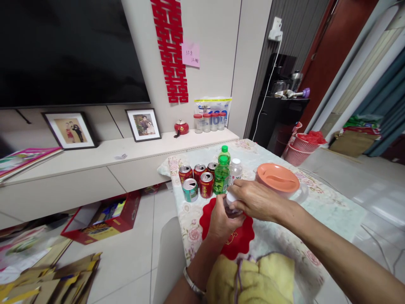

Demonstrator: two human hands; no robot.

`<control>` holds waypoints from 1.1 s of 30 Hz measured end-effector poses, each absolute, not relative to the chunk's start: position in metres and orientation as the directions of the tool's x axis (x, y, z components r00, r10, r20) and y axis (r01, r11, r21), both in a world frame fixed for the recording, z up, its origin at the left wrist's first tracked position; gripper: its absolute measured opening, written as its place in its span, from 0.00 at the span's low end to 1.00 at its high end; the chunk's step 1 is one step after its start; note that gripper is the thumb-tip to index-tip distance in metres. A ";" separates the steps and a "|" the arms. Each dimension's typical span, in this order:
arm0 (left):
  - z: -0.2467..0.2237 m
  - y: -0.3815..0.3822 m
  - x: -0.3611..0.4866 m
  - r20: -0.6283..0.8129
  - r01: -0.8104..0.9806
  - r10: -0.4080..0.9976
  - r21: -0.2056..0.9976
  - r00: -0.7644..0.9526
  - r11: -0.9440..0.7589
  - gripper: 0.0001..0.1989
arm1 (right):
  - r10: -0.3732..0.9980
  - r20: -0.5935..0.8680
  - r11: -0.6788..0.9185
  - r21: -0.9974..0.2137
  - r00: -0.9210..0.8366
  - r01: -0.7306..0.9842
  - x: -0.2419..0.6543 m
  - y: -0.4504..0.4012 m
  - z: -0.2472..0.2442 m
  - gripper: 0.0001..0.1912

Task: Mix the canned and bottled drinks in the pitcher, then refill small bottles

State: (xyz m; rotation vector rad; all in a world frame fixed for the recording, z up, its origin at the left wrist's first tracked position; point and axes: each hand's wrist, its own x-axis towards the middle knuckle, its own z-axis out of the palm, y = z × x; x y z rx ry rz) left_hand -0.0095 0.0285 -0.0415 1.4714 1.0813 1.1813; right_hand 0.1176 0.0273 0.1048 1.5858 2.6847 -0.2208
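The left hand has its grip wrapped round a small bottle above the red mat on the bench; the right hand has its grip closed over the white cap. From there, cans (one teal) stand at ten o'clock, green bottles at eleven, an orange lid at two.

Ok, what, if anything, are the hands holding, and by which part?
A small container with a white cap: the left hand around its body, the right hand at the cap.
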 end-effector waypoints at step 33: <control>-0.013 0.026 -0.041 0.092 0.123 0.995 0.988 0.031 -0.095 0.28 | 0.962 -0.025 0.249 -0.323 -0.271 0.913 0.154 0.032 -0.003 0.11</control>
